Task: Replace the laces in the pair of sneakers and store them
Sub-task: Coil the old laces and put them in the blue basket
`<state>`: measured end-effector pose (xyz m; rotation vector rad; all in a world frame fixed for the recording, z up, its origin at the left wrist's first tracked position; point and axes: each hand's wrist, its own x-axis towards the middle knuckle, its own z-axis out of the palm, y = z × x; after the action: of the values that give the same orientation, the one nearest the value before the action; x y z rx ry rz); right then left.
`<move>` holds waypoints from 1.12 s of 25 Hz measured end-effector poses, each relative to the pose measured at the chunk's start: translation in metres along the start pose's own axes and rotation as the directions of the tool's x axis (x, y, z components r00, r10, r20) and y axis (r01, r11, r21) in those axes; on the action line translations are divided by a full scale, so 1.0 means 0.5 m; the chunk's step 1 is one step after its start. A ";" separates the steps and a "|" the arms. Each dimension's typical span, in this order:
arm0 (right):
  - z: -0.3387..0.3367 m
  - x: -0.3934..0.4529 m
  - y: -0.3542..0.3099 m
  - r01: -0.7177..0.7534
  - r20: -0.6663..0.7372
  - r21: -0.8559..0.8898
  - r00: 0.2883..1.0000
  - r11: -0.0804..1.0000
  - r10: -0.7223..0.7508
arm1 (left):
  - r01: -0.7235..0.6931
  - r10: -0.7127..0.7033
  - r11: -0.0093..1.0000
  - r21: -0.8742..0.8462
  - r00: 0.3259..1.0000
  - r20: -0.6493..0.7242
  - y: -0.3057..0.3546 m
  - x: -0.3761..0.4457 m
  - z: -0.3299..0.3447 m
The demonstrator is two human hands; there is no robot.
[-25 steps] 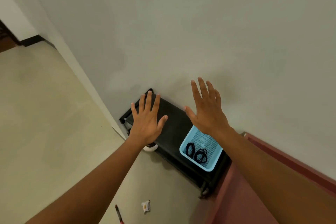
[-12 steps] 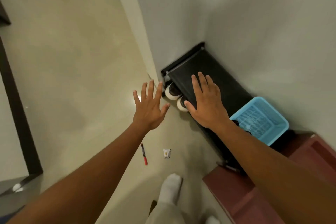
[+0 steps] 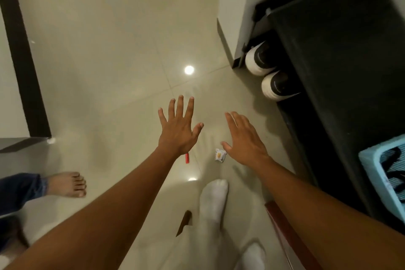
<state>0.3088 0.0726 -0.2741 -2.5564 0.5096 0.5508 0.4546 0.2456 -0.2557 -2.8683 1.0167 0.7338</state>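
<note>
Two black sneakers with white toe caps [image 3: 266,72] stand side by side under the top of a black shoe rack [image 3: 341,55] at the right, toes poking out toward the floor. A light blue basket [image 3: 370,171] sits on the rack's top at the right edge, with black laces [image 3: 393,167] inside. My left hand [image 3: 178,127] and my right hand [image 3: 245,140] are stretched out over the tiled floor with fingers spread, holding nothing and touching nothing. Both hover left of the rack.
A crumpled small wrapper [image 3: 219,155] and a red pen [image 3: 187,158] lie on the floor under my hands. My white-socked foot [image 3: 213,199] is below. Another person's bare foot [image 3: 66,184] stands at the left. A dark door frame [image 3: 24,55] runs along the left; a reddish ledge [image 3: 285,237] is lower right.
My view has tilted down from the wall to the floor. Both hands have come away from over the rack top and now hover above the tiles. A bare foot has come into view.
</note>
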 end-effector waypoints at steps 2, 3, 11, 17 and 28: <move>0.090 0.031 0.010 -0.016 0.075 0.018 0.997 1.000 0.014 | 0.036 -0.036 0.999 -0.006 0.999 0.014 -0.031 0.000 0.064; 0.133 0.044 0.014 -0.025 0.101 0.024 0.995 0.999 0.023 | 0.053 -0.053 0.999 -0.008 0.998 0.019 -0.046 0.002 0.091; 0.330 0.089 0.012 -0.118 0.203 -0.078 0.970 0.990 0.132 | 0.115 -0.114 0.993 -0.003 0.990 0.081 -0.122 0.003 0.231; 0.345 0.085 0.011 -0.089 0.206 -0.057 0.973 0.994 0.099 | 0.099 -0.101 0.995 0.030 0.991 0.091 -0.119 -0.003 0.259; 0.187 0.082 0.081 -0.146 0.057 0.009 0.988 0.989 0.145 | 0.325 -0.328 0.944 0.051 0.922 0.205 -0.091 0.038 0.266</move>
<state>0.2991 0.0775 -0.3836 -2.4969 0.6810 0.6662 0.4379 0.2918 -0.3888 -2.7637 0.4977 0.9642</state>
